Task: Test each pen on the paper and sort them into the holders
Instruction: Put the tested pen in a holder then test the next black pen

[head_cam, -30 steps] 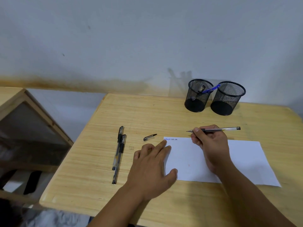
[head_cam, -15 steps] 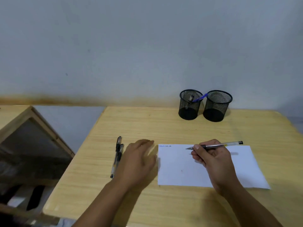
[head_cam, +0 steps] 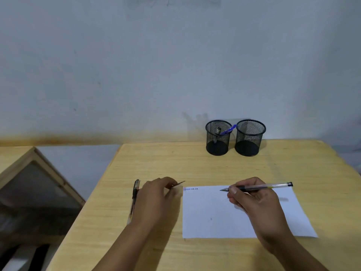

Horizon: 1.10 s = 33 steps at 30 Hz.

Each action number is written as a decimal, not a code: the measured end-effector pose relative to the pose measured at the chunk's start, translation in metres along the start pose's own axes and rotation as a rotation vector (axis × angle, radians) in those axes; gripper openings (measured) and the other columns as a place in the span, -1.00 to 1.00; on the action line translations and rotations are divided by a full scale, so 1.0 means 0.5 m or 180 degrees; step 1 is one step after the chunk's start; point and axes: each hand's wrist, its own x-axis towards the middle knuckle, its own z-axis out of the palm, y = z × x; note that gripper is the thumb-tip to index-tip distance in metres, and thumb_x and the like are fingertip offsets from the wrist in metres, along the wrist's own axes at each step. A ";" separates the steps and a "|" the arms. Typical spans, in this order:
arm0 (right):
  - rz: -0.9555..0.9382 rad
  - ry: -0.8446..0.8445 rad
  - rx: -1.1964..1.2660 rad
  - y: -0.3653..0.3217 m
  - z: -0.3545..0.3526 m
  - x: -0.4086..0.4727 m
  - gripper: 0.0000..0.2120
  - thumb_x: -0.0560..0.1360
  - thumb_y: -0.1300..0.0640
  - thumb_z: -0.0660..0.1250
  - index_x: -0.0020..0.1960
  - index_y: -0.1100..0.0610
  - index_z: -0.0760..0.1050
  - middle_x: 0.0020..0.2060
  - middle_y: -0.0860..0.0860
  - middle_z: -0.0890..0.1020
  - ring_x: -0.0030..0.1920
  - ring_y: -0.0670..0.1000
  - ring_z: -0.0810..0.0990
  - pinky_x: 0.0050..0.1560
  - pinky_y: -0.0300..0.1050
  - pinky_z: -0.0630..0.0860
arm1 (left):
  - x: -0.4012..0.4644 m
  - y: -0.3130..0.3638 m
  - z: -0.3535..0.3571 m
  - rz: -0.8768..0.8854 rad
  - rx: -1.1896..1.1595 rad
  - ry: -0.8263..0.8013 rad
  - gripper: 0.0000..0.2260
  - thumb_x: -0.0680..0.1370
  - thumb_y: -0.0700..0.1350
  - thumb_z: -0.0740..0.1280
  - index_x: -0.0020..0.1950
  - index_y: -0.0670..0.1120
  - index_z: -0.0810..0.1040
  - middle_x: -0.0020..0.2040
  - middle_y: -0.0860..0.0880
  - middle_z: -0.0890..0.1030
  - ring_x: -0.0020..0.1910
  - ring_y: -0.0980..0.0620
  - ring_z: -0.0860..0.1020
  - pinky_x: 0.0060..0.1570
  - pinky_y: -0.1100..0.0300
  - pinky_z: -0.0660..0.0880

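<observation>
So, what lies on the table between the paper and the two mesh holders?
In the head view nothing lies between the paper and the holders; only bare table shows there.

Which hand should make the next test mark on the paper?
Right. The right hand already grips an uncapped pen with its tip over the paper. The left hand is off the sheet's left edge, pinching what looks like the cap.
</observation>
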 end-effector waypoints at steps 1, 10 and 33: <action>-0.0017 -0.0042 -0.0003 -0.006 0.002 -0.002 -0.94 0.49 0.36 0.41 -0.05 0.30 0.55 -0.22 0.17 0.71 -0.17 0.11 0.70 -0.06 -0.10 0.62 | -0.008 0.016 -0.002 -0.0005 -0.0244 -0.0053 -0.91 0.56 0.04 0.35 0.04 0.19 0.60 -0.08 0.28 0.63 -0.05 0.25 0.52 -0.07 0.30 0.39; -0.0038 -0.0329 -0.0260 -0.040 0.014 -0.017 -0.92 0.46 0.31 0.47 -0.10 0.23 0.57 -0.25 0.12 0.73 -0.19 0.05 0.71 -0.07 -0.12 0.62 | -0.063 0.114 0.010 0.0119 -0.1225 -0.0093 -0.90 0.46 -0.02 0.47 -0.10 0.19 0.62 -0.10 0.31 0.62 -0.10 0.20 0.49 -0.08 0.26 0.43; 0.0200 -0.0290 0.0115 0.006 -0.012 -0.042 -0.91 0.41 0.35 0.49 -0.12 0.24 0.62 -0.32 0.09 0.72 -0.29 -0.03 0.67 -0.21 -0.25 0.58 | -0.070 0.162 0.028 0.0543 -0.1358 -0.0747 -0.90 0.50 -0.13 0.43 -0.11 0.09 0.67 -0.15 0.23 0.65 -0.16 0.16 0.53 -0.14 0.39 0.40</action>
